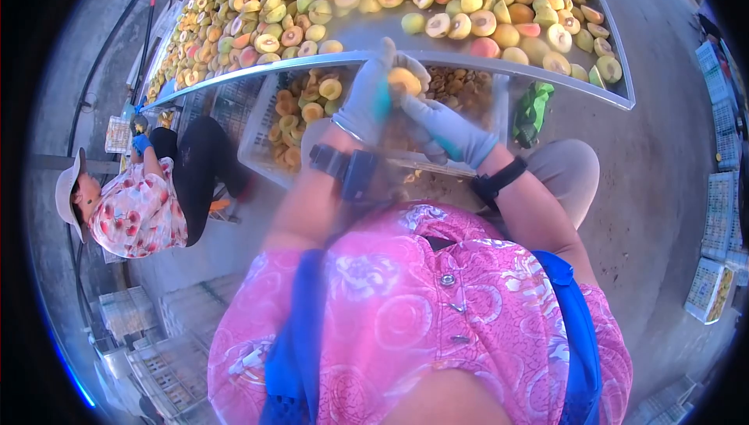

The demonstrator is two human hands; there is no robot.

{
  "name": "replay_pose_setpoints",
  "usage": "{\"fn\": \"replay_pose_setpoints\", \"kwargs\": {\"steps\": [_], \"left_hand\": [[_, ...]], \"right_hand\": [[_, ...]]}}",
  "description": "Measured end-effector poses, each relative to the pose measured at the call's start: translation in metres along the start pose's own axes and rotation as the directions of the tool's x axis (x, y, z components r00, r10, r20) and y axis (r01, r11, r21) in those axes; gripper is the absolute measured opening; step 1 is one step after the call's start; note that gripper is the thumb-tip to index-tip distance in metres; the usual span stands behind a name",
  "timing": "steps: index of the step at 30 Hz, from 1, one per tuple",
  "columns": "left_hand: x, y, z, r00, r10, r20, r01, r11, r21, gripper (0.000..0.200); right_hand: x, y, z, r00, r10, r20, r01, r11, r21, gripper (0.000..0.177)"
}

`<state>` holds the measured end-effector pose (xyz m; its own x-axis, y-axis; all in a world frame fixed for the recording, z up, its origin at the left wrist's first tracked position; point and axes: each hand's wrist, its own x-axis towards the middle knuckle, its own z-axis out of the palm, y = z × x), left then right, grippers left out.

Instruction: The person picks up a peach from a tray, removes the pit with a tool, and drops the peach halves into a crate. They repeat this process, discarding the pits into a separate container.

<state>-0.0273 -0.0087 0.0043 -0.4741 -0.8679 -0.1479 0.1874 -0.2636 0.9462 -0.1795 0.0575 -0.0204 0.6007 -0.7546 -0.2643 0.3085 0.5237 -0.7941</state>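
Note:
My left hand [369, 97], in a grey and teal glove, is closed around a yellow-orange peach half [404, 81] just over the near edge of the metal table. Close beside it, my right hand [449, 127], gloved alike, has its fingers curled in against the fruit. Whatever the right hand grips is hidden by blur and by the fingers. Below the hands stands a white crate [251, 130] with hollowed peach halves [300, 109] on its left side. Brown pits or scraps [462, 86] lie to the right.
The raised table [367, 37] bears a heap of halved peaches [292, 8], many with pits. A green bag [534, 113] lies right of the crate. At left, another person [136, 207] sits working in blue gloves. Stacked crates [718, 214] line the right; more crates [168, 363] stand lower left.

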Motion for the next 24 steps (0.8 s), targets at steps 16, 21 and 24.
{"fn": "replay_pose_setpoints", "kwargs": {"steps": [16,21,24], "left_hand": [[-0.005,-0.027,-0.023,0.945,0.084,-0.318,-0.220,0.879,-0.422,0.049],[0.000,-0.011,-0.135,0.814,0.300,-0.498,-0.264,0.954,0.142,0.040],[0.005,0.025,-0.099,0.764,0.448,-0.464,-0.099,0.792,0.602,0.037]], "right_hand": [[0.011,0.028,-0.002,0.728,-0.142,0.671,-0.488,0.580,0.652,0.044],[0.022,0.047,-0.021,0.875,-0.140,0.464,-0.320,0.554,0.769,0.044],[0.027,0.049,-0.025,0.950,-0.084,0.302,-0.212,0.537,0.816,0.041]]}}
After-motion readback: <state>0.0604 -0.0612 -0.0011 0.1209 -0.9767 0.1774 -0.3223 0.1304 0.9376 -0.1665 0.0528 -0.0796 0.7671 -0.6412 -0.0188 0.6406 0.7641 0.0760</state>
